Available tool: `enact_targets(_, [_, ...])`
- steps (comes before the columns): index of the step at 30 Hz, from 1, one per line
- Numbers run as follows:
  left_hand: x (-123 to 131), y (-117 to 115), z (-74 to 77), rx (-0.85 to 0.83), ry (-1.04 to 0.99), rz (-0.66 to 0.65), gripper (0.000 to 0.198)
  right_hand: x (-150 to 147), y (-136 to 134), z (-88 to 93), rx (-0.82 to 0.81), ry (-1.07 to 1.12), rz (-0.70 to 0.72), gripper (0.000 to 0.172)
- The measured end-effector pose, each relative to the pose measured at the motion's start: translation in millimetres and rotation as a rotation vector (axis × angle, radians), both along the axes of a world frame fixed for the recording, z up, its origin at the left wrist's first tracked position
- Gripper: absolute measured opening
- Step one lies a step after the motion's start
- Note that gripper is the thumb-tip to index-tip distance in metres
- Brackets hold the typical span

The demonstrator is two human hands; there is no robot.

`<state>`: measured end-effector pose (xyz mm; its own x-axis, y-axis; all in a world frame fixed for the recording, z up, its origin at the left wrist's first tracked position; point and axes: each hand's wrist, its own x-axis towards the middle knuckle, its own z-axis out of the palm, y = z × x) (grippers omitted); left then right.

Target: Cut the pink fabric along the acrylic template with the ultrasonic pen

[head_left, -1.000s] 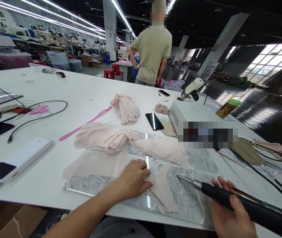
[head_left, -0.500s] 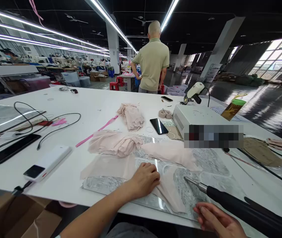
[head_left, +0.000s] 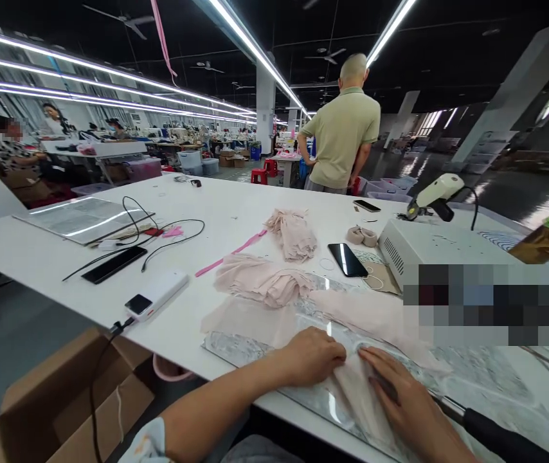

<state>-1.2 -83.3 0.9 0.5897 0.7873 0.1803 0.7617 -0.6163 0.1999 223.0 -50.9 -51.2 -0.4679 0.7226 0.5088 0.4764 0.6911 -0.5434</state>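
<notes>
My left hand [head_left: 314, 357] rests on the glass-like sheet [head_left: 238, 345], its fingers curled onto the upper end of a pale pink fabric piece [head_left: 362, 392]. Across the same piece lies my right hand [head_left: 407, 393], fingers stretched toward the left one and thumb apart. A dark patch shows between that thumb and the fingers; I cannot make out what it is. Right of this hand is a black-handled tool [head_left: 501, 432] with a metal shaft, its tip hidden by the hand. Thin pale pink fabric pieces [head_left: 260, 280] lie bunched and overlapping just beyond both hands.
Beyond are another fabric bundle [head_left: 294, 233], a black phone [head_left: 346, 260] and a white box-shaped machine [head_left: 462, 247], partly blurred out. A power bank [head_left: 157, 296] and cables lie left. An open cardboard box [head_left: 62, 392] stands below the table edge. A person [head_left: 344, 128] stands behind the table.
My right hand has moved up and left onto the fabric piece, beside my left hand, and covers the tool's tip. The view has turned left.
</notes>
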Motion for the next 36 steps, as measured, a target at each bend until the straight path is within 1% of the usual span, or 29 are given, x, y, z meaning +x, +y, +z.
enact_targets(4, [-13,3,-4.3,0.007,-0.063,0.040,0.007,7,0,2.4,0.024,-0.017,-0.030,0.033])
enact_targets(7, [-19,4,-4.0,0.022,-0.107,0.035,0.011,13,-11,13.4,0.061,-0.027,-0.047,0.032])
enact_targets(9, [-19,1,-2.2,0.038,-0.130,0.014,0.014,15,-22,21.7,0.099,-0.036,-0.037,0.033])
enact_targets(10, [-18,-2,-1.6,0.048,-0.138,-0.021,0.017,16,-30,24.8,0.124,-0.042,-0.026,0.034])
enact_targets(12, [-15,-8,-2.1,0.093,-0.131,-0.152,0.027,18,-46,27.3,0.179,-0.060,0.013,0.037])
enact_targets(13, [-12,-11,-3.5,0.128,-0.114,-0.232,0.031,18,-54,26.4,0.209,-0.067,0.035,0.039])
enact_targets(15, [-8,-15,-7.9,0.199,-0.054,-0.363,0.031,18,-69,21.3,0.258,-0.078,0.068,0.043])
enact_targets(16, [-6,-16,-10.5,0.223,-0.018,-0.401,0.030,18,-75,17.8,0.279,-0.081,0.074,0.045])
enact_targets(18, [-3,-18,-14.6,0.242,0.040,-0.427,0.028,18,-82,10.7,0.308,-0.087,0.064,0.046])
enact_targets(22, [-2,-18,-14.1,0.274,0.075,-0.399,0.027,18,-87,2.6,0.339,-0.098,0.025,0.042])
enact_targets(27, [2,-21,-8.0,0.260,0.108,-0.386,0.031,16,-87,0.7,0.364,-0.084,0.003,0.039])
enact_targets(32, [-1,-19,-12.9,0.235,0.139,-0.280,0.033,16,-89,-0.9,0.354,-0.072,-0.003,0.041])
enact_targets(36, [-15,-16,-14.1,0.164,0.032,-0.160,0.036,20,-88,1.3,0.342,-0.056,-0.002,0.039])
